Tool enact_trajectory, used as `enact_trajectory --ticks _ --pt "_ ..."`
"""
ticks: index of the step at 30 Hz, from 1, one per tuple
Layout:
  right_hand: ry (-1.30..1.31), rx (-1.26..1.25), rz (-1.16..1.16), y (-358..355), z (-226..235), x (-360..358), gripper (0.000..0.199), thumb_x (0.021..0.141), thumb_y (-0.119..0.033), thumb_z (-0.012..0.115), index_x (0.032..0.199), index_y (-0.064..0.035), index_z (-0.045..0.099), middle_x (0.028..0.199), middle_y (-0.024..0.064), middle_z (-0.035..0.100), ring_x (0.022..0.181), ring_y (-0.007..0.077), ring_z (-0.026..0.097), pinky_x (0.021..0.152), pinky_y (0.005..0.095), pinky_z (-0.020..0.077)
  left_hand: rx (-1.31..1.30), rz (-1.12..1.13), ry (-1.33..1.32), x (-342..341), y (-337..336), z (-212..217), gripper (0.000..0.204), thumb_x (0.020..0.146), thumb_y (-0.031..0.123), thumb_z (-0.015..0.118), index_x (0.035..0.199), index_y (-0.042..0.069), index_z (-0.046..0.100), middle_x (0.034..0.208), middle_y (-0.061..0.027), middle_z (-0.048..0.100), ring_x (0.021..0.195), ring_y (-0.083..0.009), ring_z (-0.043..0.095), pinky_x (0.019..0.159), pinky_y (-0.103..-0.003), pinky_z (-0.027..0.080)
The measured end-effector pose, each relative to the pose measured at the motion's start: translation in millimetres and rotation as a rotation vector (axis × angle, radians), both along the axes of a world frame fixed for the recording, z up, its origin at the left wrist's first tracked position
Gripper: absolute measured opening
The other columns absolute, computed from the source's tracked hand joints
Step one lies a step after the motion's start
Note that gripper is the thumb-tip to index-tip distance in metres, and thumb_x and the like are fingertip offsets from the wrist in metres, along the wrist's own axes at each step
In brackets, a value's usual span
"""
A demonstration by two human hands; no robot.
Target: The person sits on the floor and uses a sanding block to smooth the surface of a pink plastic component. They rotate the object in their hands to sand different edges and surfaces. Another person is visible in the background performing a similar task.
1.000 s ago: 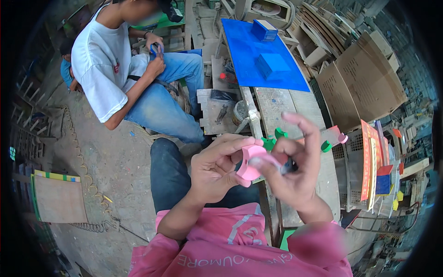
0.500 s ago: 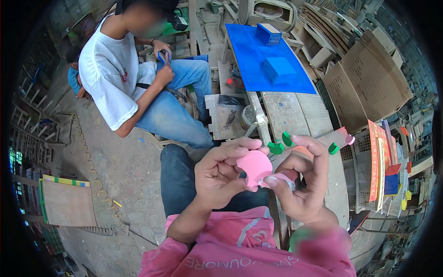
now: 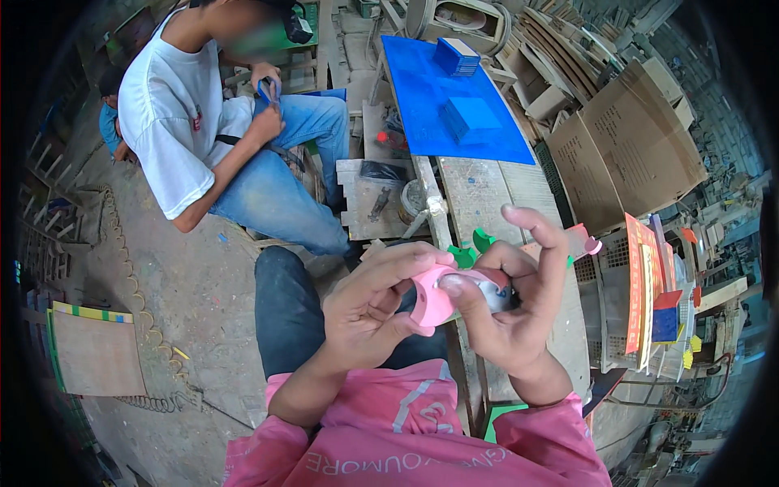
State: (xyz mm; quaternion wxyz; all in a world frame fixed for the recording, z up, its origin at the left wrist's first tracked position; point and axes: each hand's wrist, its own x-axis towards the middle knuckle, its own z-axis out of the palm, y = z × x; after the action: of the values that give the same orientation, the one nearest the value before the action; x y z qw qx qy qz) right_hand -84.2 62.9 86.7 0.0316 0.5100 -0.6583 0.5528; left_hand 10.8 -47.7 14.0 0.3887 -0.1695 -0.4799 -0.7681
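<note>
My left hand (image 3: 363, 307) grips a small pink crescent-shaped piece (image 3: 430, 304) between thumb and fingers, above my lap. My right hand (image 3: 519, 325) pinches a folded white-and-reddish sheet (image 3: 497, 295), and its thumb lies against the right side of the pink piece. What the sheet is made of, I cannot tell. Just beyond my right fingers, small green curved pieces (image 3: 463, 257) show over the wooden bench (image 3: 572, 325). Another small pink piece (image 3: 593, 245) appears farther right.
A co-worker in a white shirt (image 3: 166, 122) sits at far left, handling a blue object. Blue stacked blocks (image 3: 471, 120) stand on a blue sheet (image 3: 511, 148) on the bench. At right are a cardboard box (image 3: 625, 146) and a crate (image 3: 596, 300). A coiled hose (image 3: 134, 284) crosses the floor.
The pink piece has been turned in my left fingers, so its curved edge faces differently. My right thumb has moved up onto its upper edge. The whole view has shifted slightly.
</note>
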Motion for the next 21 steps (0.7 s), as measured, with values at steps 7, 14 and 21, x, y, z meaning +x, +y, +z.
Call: enact_trajectory --ticks 7,14,21 --pt "0.008 -0.018 -0.007 7.1 -10.8 1.1 0.067 0.07 0.004 0.072 0.123 0.0062 0.031 0.057 0.0008 0.049 0.046 0.006 0.046 0.045 0.0177 0.0292 -0.022 -0.066 -0.091 -1.5 -0.8 2.1 0.052 0.086 0.02 0.061 0.126 -0.007 0.043 0.127 -0.0193 0.041 0.119 -0.0297 0.046 0.098 -0.041 0.041" --pt "0.037 0.071 -0.002 9.4 -6.3 3.3 0.067 0.07 0.003 0.071 0.123 0.0048 0.03 0.062 0.0017 0.05 0.048 0.0073 0.045 0.046 0.0184 0.0293 -0.008 -0.05 -0.122 -1.8 -0.3 2.2 0.054 0.086 0.023 0.061 0.126 -0.009 0.042 0.126 -0.019 0.042 0.117 -0.0278 0.047 0.098 -0.04 0.041" --pt "-0.001 0.052 -0.02 9.9 -6.6 -5.7 0.068 0.071 0.004 0.068 0.124 0.0037 0.026 0.076 0.0064 0.051 0.051 0.0076 0.043 0.047 0.0204 0.0297 -0.042 -0.108 -0.157 -1.2 -1.4 1.8 0.057 0.085 0.022 0.063 0.127 -0.01 0.041 0.126 -0.0194 0.042 0.116 -0.0283 0.048 0.098 -0.038 0.04"
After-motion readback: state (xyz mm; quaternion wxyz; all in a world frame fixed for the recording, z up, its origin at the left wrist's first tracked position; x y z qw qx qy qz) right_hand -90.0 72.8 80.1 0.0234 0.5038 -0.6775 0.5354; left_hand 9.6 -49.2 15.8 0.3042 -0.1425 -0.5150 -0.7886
